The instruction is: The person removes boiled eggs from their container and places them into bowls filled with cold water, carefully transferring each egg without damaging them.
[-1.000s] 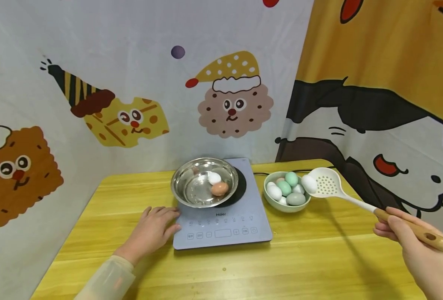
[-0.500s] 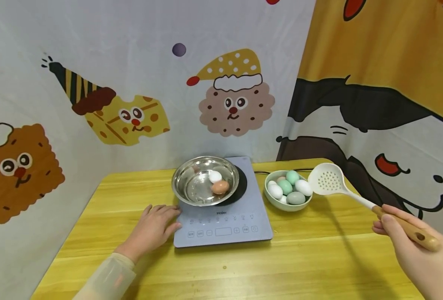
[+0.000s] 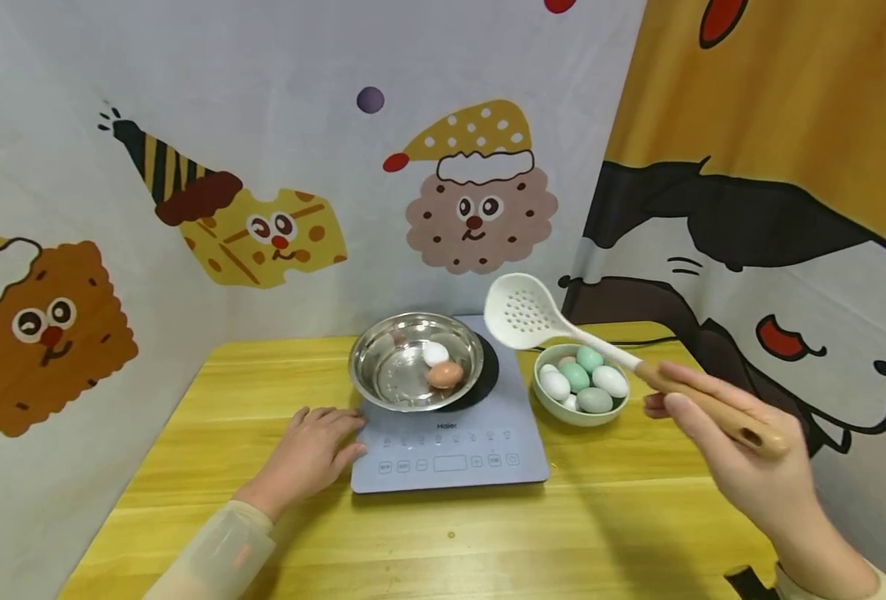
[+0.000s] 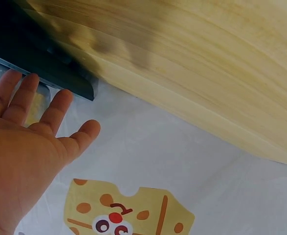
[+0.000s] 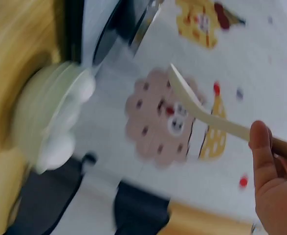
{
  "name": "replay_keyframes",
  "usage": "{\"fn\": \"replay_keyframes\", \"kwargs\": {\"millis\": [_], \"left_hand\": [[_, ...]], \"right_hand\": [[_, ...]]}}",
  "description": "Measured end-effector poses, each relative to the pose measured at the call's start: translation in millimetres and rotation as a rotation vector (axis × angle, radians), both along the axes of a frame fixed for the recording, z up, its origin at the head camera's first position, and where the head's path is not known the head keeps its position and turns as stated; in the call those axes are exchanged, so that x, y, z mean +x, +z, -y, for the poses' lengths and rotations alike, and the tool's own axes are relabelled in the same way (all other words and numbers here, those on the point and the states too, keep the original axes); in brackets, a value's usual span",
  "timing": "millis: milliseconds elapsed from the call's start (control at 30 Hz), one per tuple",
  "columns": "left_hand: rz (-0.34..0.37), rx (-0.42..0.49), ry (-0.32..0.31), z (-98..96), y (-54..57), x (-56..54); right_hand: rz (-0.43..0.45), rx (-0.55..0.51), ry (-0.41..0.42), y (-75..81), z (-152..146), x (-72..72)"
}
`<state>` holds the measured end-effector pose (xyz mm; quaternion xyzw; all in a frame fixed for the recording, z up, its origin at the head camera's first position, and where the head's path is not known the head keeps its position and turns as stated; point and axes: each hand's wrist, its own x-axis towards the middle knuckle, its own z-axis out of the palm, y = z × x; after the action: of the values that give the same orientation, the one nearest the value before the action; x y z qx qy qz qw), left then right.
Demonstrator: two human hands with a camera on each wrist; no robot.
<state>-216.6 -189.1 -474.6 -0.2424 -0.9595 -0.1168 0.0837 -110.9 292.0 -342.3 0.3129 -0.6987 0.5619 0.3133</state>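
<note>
My right hand (image 3: pixel 743 442) grips the wooden handle of a white slotted spoon (image 3: pixel 523 312), raised above the back right part of the induction cooker (image 3: pixel 450 446). Its bowl carries nothing. Below the spoon's neck stands a pale green bowl (image 3: pixel 579 418) heaped with white, green and grey eggs (image 3: pixel 594 401). On the cooker a steel pan (image 3: pixel 382 398) holds a white egg (image 3: pixel 435 354) and a brown egg (image 3: pixel 445 375). My left hand (image 3: pixel 303 454) lies by the cooker's left edge, fingers extended and fingertips touching it. In the left wrist view its fingers (image 4: pixel 60 110) are spread.
The yellow wooden table (image 3: pixel 450 550) carries the cooker and the bowl. Behind it hangs a printed cloth (image 3: pixel 277 92) with cartoon figures. A black cable (image 3: pixel 641 342) runs along the table's back edge. A dark object (image 3: pixel 750 583) shows near my right wrist.
The white egg by the spoon has come to lie in the green bowl. My right hand has lifted the spoon and moved it left towards the pan. My left hand stays put.
</note>
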Motion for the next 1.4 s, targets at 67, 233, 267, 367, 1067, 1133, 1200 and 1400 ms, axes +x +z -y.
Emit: {"fn": "replay_keyframes", "kwargs": {"millis": [67, 233, 267, 367, 1067, 1133, 1200, 1400], "left_hand": [[0.001, 0.0, -0.002, -0.4, -0.8, -0.6], [0.001, -0.002, -0.009, -1.1, -1.9, -0.8], [0.0, -0.002, -0.011, -0.9, -2.1, -0.8], [-0.005, 0.006, -0.012, 0.0, -1.4, -0.7], [0.01, 0.012, 0.002, 0.1, -0.1, 0.3], [0.012, 0.011, 0.003, -0.1, -0.7, 0.6], [0.015, 0.014, 0.003, -0.7, -0.7, 0.9], [0.002, 0.018, 0.003, -1.2, -1.6, 1.1]], "right_hand": [[-0.184, 0.169, 0.064, 1.6, 18.2, -19.9], [-0.401, 0.502, -0.065, 4.3, 48.2, -53.5], [-0.404, 0.542, -0.078, 4.2, 51.0, -56.7], [-0.352, 0.632, -0.08, 4.1, 55.0, -61.8], [0.062, 0.416, 0.142, -30.8, 76.9, -75.9], [0.297, 0.281, 0.181, -38.1, 77.0, -75.6], [0.487, 0.147, 0.201, -44.9, 77.3, -76.9], [0.758, -0.171, 0.208, -60.0, 83.3, -85.1]]}}
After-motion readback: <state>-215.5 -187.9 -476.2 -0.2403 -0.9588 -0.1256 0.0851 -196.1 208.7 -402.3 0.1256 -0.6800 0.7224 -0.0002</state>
